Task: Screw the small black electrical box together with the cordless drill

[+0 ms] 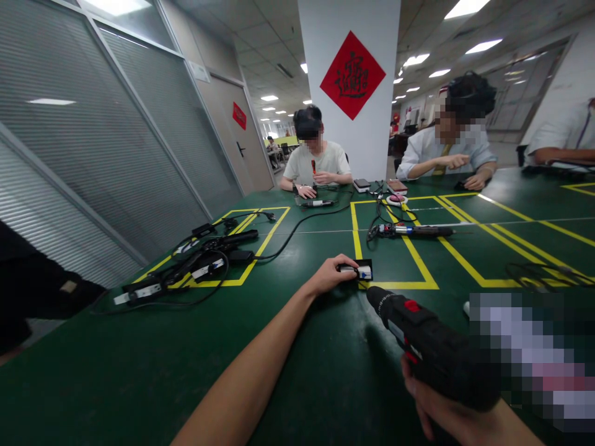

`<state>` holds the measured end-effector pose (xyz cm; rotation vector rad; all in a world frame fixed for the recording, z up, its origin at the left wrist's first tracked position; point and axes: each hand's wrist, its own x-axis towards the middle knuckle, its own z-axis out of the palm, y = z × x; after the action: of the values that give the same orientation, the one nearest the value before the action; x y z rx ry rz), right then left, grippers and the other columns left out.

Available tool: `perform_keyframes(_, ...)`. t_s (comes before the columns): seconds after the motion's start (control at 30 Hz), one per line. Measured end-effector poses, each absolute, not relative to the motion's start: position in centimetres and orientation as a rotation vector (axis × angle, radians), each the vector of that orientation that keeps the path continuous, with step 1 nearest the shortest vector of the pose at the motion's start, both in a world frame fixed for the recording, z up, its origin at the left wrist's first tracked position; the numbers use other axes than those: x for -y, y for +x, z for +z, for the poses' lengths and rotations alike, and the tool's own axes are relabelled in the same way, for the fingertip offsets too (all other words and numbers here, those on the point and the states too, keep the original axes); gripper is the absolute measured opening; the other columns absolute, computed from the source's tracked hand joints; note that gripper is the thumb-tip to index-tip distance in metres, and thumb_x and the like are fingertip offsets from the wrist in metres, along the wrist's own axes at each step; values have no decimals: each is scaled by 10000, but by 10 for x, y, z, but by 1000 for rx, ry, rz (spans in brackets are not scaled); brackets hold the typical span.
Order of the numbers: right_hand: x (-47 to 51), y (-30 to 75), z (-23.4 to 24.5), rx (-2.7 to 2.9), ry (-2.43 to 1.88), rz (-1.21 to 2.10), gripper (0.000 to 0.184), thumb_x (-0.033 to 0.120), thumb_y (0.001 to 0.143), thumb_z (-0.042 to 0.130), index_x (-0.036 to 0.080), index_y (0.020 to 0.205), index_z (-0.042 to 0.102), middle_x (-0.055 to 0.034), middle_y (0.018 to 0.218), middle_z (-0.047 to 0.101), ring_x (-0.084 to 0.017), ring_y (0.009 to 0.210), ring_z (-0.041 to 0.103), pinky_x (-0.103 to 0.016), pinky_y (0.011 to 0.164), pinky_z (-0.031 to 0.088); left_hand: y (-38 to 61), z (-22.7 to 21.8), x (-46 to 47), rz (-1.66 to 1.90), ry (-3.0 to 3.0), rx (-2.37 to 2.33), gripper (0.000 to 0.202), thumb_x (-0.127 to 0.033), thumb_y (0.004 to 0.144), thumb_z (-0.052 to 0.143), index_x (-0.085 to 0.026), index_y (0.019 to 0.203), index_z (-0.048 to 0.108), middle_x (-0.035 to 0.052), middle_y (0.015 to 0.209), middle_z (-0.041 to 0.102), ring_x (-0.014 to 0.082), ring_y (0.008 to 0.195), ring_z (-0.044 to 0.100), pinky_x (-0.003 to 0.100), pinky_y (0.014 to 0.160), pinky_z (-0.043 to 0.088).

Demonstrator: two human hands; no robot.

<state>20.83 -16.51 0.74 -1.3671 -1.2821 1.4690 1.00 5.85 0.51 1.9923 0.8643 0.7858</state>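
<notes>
The left hand (pixel 331 275) reaches forward over the green table (pixel 139 371). Its fingers (pixel 346 263) are closed on the near end of a small black rectangular block with a white and blue label (pixel 361 271). The block lies on the table at the near left corner of a yellow tape rectangle (pixel 404 285), touching the tape line. The right hand (pixel 446 418) is low at the near edge, with its fingers wrapped around the grip of a black power screwdriver with red trim (pixel 418 341). The tool nose points toward the block and is near it, not touching. Bare table surface lies between the two forearms and left of the left arm. A heap of black tools and cables (pixel 199 260) fills the left taped bay, well apart from the block. A second black screwdriver (pixel 411 230) lies beyond the block.
</notes>
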Motion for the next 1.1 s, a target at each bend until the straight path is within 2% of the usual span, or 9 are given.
perform_keyframes(0.1, 165, 209, 10, 1335, -1327, 1454, 126, 291, 802, 554, 206, 872, 492, 37, 615, 613, -98, 364, 556, -219, 364, 440, 10, 6, -58, 779, 1987, -867, 276, -275, 716, 613, -155, 963, 634, 51, 1002, 569, 151, 884, 532, 260, 806, 403)
perform_keyframes(0.27, 165, 207, 25, 1279, -1352, 1449, 147, 316, 745, 630, 218, 787, 527, 51, 570, 595, -95, 358, 538, -225, 369, 454, 11, 9, -56, 772, 1980, -876, 265, -253, 722, 604, -153, 965, 632, 52, 1008, 570, 148, 886, 532, 259, 809, 405)
perform_keyframes(0.4, 166, 206, 17, 1241, -1338, 1443, 211, 364, 727, 624, 227, 845, 516, 23, 657, 617, -105, 366, 545, -246, 364, 464, 11, 7, -56, 796, 1982, -836, 262, -257, 725, 603, -155, 965, 633, 52, 1002, 572, 148, 889, 530, 261, 810, 401)
perform_keyframes(0.53, 164, 207, -3, 1249, -1326, 1429, 228, 332, 755, 574, 236, 923, 454, 9, 730, 622, -91, 325, 523, -232, 318, 427, 11, 4, -58, 802, 1972, -824, 262, -263, 721, 607, -157, 959, 632, 49, 983, 573, 148, 876, 532, 263, 799, 400)
perform_keyframes(0.73, 160, 210, -1, 1387, -1366, 1443, 97, 281, 813, 502, 211, 832, 437, 73, 466, 543, -113, 338, 542, -213, 339, 430, 11, 8, -57, 771, 1960, -870, 271, -259, 715, 612, -154, 964, 629, 50, 1004, 568, 150, 892, 530, 256, 804, 402)
perform_keyframes(0.8, 160, 209, 3, 1380, -1382, 1434, 87, 249, 802, 512, 219, 794, 431, 93, 442, 514, -102, 323, 531, -195, 330, 407, 11, 9, -56, 762, 1954, -873, 270, -260, 715, 612, -157, 964, 630, 49, 1007, 567, 151, 894, 531, 255, 802, 403)
perform_keyframes(0.93, 161, 205, 11, 1296, -1387, 1441, 88, 214, 759, 554, 224, 762, 466, 84, 498, 543, -86, 313, 512, -195, 322, 400, 12, 8, -56, 769, 1948, -871, 269, -264, 710, 617, -157, 956, 635, 52, 1003, 572, 153, 894, 532, 258, 807, 403)
perform_keyframes(1.1, 165, 203, 28, 1303, -1361, 1429, 122, 297, 729, 623, 227, 793, 546, 43, 581, 598, -99, 355, 528, -228, 356, 436, 11, 8, -57, 771, 1951, -880, 277, -269, 710, 619, -158, 962, 635, 52, 1010, 574, 154, 895, 531, 261, 811, 402)
